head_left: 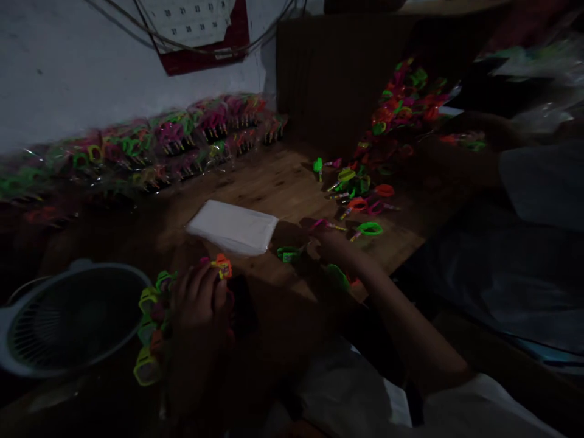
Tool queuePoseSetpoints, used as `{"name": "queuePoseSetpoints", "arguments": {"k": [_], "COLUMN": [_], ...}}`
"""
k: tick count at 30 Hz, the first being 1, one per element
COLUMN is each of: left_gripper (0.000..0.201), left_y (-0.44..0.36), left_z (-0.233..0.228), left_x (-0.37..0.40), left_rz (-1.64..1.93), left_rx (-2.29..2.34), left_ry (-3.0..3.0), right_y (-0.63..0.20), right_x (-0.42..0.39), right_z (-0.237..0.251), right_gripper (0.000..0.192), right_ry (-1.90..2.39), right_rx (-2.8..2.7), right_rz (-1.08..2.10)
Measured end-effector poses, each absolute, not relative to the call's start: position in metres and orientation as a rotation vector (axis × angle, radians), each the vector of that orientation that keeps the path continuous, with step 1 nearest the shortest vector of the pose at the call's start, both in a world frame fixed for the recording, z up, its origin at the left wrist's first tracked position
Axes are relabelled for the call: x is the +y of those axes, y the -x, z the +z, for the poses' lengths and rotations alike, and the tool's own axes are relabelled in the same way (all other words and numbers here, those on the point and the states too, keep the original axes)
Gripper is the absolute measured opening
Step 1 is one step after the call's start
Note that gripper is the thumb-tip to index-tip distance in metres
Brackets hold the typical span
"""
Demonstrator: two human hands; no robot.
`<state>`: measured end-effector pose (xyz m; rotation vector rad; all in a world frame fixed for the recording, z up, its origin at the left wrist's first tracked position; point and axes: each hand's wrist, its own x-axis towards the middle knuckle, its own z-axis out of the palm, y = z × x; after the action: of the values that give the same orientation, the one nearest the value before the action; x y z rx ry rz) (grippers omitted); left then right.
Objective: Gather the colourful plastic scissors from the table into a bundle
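Observation:
The light is dim and part of the picture is blurred. My left hand (198, 295) is curled over a cluster of bright toy watches at the table's near side. An orange and yellow toy watch (222, 266) shows at its fingertips. Green and yellow toy watches (148, 301) stick out on the hand's left side. My right hand (326, 243) reaches down to the table beside a pink toy watch (325, 224). Its fingers are dark and smeared, so their grip is unclear. A green toy watch (288, 254) lies just left of it, another green one (369, 229) to its right.
A white packet (232, 226) lies mid-table. Bagged colourful toys (173, 137) line the wall. Loose toy watches (358, 182) spread toward a heap (406, 103) at the back right. A round fan (77, 319) stands left. Another person's sleeve (542, 182) is at right.

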<state>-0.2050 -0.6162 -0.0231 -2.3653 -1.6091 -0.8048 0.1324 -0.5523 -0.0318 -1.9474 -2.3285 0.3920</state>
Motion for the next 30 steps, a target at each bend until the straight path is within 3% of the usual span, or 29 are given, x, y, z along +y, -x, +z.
{"name": "queuePoseSetpoints", "arguments": {"k": [6,10,14,18,22,27,30], "left_gripper": [0.031,0.034,0.034,0.029,0.029,0.03,0.031], "left_y": [0.202,0.194,0.189,0.19,0.19,0.189,0.191], "left_z": [-0.018,-0.008,-0.002,-0.002,-0.001,0.0,0.001], "left_x": [-0.62,-0.625,-0.627,-0.627,-0.629,-0.629,-0.628], "left_rz": [-0.887,-0.886,-0.903,-0.92,-0.933,-0.932,-0.911], "left_rx": [-1.595,-1.722,-1.669,-1.564,-1.617,-1.638,-1.648], "left_ry": [2.369,2.387,2.389,2.411,2.402,2.411,2.421], "right_y": [-0.126,-0.082,-0.031,-0.017,-0.025,0.013,0.043], "right_x": [-0.557,-0.568,-0.579,-0.585,-0.596,-0.617,-0.618], "right_z": [-0.041,-0.043,-0.042,-0.037,-0.038,-0.057,-0.072], "right_gripper": [0.024,0.031,0.044,0.042,0.042,0.025,0.028], "right_ry": [1.921,1.802,1.726,1.735,1.749,1.217,0.981], "right_rx": [-2.466,-2.526,-2.585,-2.587,-2.206,-1.336,-1.06], "right_rz": [0.305,0.433,0.328,0.379,0.734,1.501,1.704]}}
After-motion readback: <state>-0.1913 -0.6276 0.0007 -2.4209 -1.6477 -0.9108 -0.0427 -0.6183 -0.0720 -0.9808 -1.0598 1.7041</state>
